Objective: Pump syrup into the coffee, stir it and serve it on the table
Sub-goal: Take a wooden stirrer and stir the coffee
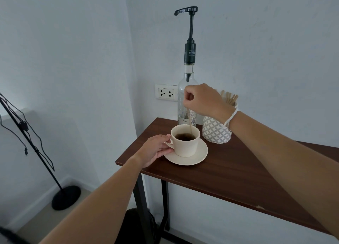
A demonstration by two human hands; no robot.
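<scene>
My left hand (156,149) steadies cup (185,141) from 9 o'clock; right hand (200,101) pinches stirrer (189,121), near-upright, tip in coffee (184,137).

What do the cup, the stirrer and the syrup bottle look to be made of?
Cup: likely glazed ceramic, cream, smooth with a soft sheen. Stirrer: probably wood, thin, pale tan like the sticks in the patterned holder; it is blurred. Syrup bottle: clear glass or plastic, see-through, with a black plastic-looking pump.
</scene>
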